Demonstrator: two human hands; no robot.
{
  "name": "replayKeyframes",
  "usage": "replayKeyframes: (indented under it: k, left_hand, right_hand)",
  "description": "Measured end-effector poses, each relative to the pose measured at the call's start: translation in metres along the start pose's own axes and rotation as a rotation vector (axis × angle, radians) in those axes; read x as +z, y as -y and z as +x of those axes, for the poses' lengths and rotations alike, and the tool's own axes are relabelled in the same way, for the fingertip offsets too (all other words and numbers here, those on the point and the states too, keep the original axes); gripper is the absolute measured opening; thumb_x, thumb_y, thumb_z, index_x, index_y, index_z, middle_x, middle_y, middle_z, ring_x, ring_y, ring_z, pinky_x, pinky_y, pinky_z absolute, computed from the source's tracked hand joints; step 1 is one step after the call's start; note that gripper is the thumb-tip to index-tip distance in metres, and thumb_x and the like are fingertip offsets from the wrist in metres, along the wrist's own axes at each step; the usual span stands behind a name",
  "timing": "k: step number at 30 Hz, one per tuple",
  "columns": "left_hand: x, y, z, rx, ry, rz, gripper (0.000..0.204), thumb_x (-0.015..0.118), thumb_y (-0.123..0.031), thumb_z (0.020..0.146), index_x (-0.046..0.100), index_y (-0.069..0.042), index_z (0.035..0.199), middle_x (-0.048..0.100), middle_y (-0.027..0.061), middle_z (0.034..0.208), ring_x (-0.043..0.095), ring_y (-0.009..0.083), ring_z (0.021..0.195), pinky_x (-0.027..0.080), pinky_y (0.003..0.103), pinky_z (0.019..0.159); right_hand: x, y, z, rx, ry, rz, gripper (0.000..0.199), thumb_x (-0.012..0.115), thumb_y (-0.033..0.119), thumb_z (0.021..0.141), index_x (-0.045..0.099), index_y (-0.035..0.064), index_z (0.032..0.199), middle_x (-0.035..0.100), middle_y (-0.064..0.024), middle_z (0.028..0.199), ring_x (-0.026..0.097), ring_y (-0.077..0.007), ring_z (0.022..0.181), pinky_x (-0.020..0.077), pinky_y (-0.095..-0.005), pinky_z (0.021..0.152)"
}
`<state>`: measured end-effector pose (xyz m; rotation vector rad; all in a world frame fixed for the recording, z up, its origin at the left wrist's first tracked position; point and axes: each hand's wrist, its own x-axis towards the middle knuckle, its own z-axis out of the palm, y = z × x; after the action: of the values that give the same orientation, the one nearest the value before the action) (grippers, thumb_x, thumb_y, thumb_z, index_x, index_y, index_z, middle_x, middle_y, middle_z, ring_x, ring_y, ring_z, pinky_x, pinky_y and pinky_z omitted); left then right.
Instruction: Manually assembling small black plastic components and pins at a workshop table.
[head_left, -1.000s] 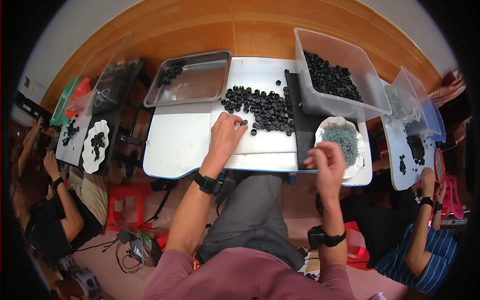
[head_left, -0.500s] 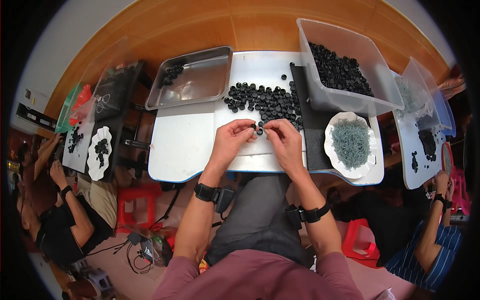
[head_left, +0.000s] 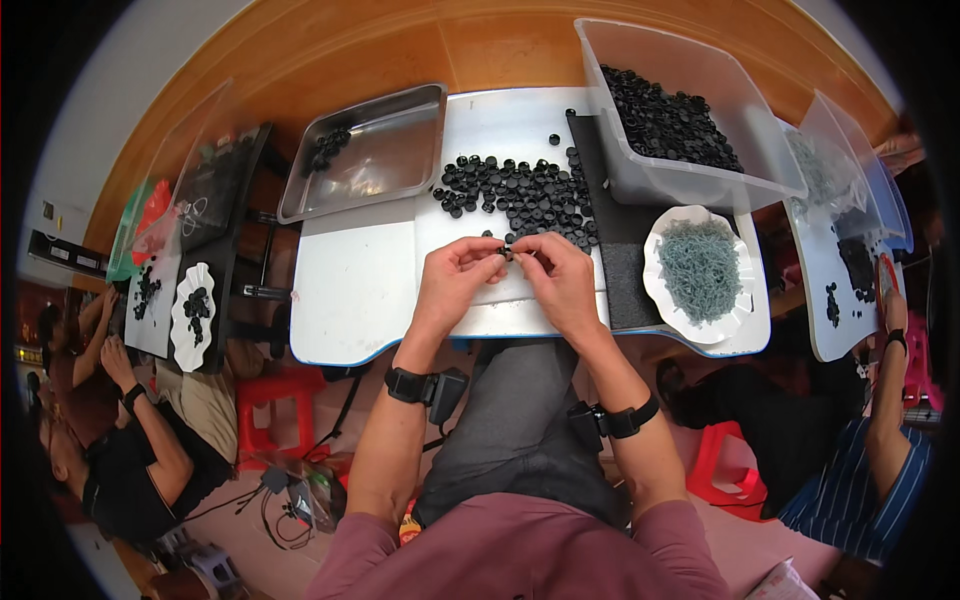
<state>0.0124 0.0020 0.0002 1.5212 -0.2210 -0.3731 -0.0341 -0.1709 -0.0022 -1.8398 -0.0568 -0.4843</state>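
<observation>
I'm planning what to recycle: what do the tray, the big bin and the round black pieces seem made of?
Tray: probably bare metal, maybe steel; grey with shiny reflections.
Big bin: likely plastic; cloudy, translucent walls.
Round black pieces: perhaps plastic; dark with small highlights, though rubber or coated metal can't be ruled out.

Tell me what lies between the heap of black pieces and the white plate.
The head view shows a strip of black mat between the heap of black pieces and the white plate.
</observation>
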Motion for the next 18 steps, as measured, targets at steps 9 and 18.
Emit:
replayKeyframes:
  k: [9, 18]
  left_hand:
    - [0.0003, 0.0013, 0.0006, 0.001, 0.026, -0.021, 0.025, 0.069, -0.004, 0.096, 0.069, 0.006, 0.120, 0.075, 0.0101, 0.101, 0.071, 0.0131, 0.086, 0.058, 0.025, 0.078]
    - [-0.0005, 0.0019, -0.0015, 0.019, -0.004, -0.042, 0.024, 0.069, -0.004, 0.096, 0.069, 0.005, 0.118, 0.075, 0.0102, 0.101, 0.071, 0.0128, 0.085, 0.058, 0.025, 0.077]
  right_hand:
    - [-0.0018, -0.0003, 0.0002, -0.011, 0.017, -0.051, 0.008, 0.071, 0.002, 0.088, 0.073, 0.0014, 0.096, 0.069, -0.0110, 0.086, 0.067, -0.0223, 0.071, 0.0527, -0.0323, 0.064]
    - [0.0027, 0.0021, -0.0006, 0.124, 0.002, 0.123, 0.016, 0.074, 0.003, 0.086, 0.074, 0.0001, 0.102, 0.074, -0.0099, 0.091, 0.067, -0.0155, 0.068, 0.0535, -0.0287, 0.062]
